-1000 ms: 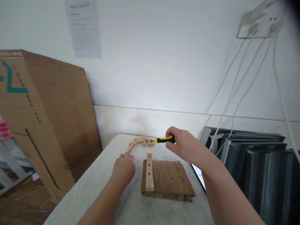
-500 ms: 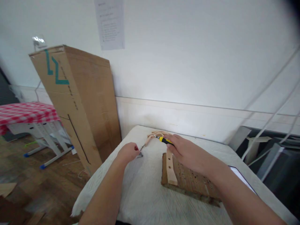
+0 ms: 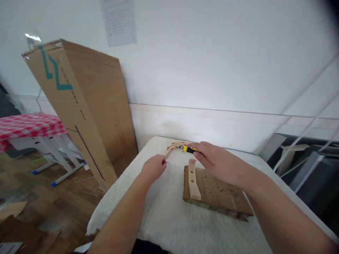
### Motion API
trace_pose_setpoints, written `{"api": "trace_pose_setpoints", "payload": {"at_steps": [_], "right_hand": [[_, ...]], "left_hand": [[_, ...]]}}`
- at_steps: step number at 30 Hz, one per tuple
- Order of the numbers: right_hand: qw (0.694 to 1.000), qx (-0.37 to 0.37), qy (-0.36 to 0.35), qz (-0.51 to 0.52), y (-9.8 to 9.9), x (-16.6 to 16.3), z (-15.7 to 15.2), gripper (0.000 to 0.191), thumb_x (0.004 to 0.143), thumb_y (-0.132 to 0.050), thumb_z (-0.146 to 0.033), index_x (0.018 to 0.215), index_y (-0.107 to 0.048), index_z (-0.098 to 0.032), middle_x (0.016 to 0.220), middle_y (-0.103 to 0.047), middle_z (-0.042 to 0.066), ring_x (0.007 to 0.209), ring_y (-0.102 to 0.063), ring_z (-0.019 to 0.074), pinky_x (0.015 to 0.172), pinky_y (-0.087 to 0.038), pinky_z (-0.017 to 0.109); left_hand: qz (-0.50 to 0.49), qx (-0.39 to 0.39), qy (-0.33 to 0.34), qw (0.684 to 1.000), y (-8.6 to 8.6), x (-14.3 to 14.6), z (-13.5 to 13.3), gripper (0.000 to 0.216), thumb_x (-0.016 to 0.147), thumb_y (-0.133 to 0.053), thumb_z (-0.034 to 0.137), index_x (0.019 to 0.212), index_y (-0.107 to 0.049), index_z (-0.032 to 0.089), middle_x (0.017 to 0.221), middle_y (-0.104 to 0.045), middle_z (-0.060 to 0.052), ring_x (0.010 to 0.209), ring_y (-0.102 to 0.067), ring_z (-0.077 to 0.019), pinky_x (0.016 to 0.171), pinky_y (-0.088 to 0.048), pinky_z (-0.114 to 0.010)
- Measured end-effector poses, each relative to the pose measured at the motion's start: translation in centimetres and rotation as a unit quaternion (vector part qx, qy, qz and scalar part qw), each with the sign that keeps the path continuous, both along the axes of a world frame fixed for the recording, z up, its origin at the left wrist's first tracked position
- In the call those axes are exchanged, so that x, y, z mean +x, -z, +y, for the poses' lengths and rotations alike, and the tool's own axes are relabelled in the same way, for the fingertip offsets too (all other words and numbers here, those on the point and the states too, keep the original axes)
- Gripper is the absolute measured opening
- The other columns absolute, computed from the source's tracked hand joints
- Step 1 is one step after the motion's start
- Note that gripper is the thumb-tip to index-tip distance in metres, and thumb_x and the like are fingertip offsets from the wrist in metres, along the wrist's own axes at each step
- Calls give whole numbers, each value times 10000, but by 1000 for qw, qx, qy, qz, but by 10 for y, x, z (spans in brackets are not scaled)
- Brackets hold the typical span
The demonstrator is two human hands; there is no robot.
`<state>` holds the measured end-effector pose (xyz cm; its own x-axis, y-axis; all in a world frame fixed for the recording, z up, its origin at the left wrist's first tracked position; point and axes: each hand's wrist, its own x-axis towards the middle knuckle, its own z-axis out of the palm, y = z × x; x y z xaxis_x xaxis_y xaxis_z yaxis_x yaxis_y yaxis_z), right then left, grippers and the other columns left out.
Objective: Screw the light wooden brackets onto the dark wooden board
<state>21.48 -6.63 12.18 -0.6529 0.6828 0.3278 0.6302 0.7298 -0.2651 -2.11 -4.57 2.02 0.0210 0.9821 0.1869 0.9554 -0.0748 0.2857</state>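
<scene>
My right hand is closed round a yellow and black screwdriver, its tip pointing left toward curved pale wooden pieces at the far edge of the white table. My left hand is closed in a pinch on something small I cannot make out, just left of the curved pieces. A brown wooden board full of small holes lies under my right wrist. On the board's left edge rests a pale wooden strip with two holes.
A tall cardboard box leans against the wall left of the table. Farther left stands a table with a red checked cloth. Dark panels and white cables lie at the right. A paper sheet hangs on the wall.
The camera swung left and then steadied. My left hand picked a small item off the table and lifted slightly. My right hand with the screwdriver lowered toward the board.
</scene>
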Motion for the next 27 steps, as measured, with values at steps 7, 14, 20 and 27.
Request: {"api": "trace_pose_setpoints", "payload": {"at_steps": [7, 14, 20, 27], "right_hand": [[994, 52, 37, 92, -29, 27, -5, 328, 924, -388, -224, 1128, -645, -217, 1108, -684, 55, 1012, -613, 192, 901, -438, 337], [984, 77, 99, 125, -45, 40, -13, 271, 894, -434, -234, 1002, -682, -217, 1007, -718, 36, 926, -636, 184, 821, -446, 307], [982, 90, 111, 124, -45, 43, -13, 277, 900, -427, -254, 1009, -679, -209, 969, -719, 43, 877, -638, 186, 770, -439, 300], [983, 92, 118, 102, -46, 44, -16, 272, 896, -429, -264, 1005, -671, -205, 904, -710, 40, 793, -625, 168, 687, -415, 268]], "left_hand": [[-204, 134, 187, 952, 10, 44, 6, 241, 932, -399, 271, 988, -607, 164, 947, -658, -68, 758, -604, -144, 698, -484, -255], [-353, -10, 275, 894, 19, 64, -2, 242, 873, -511, 336, 938, -669, 163, 891, -653, -49, 572, -543, -79, 536, -439, -200], [-363, -5, 269, 892, 8, 59, -3, 184, 792, -615, 310, 823, -708, 155, 774, -627, -36, 618, -488, -94, 563, -386, -211], [-366, -51, 245, 896, 15, 62, -2, 280, 739, -645, 250, 999, -678, 152, 747, -611, -1, 521, -360, -58, 491, -289, -190]]}}
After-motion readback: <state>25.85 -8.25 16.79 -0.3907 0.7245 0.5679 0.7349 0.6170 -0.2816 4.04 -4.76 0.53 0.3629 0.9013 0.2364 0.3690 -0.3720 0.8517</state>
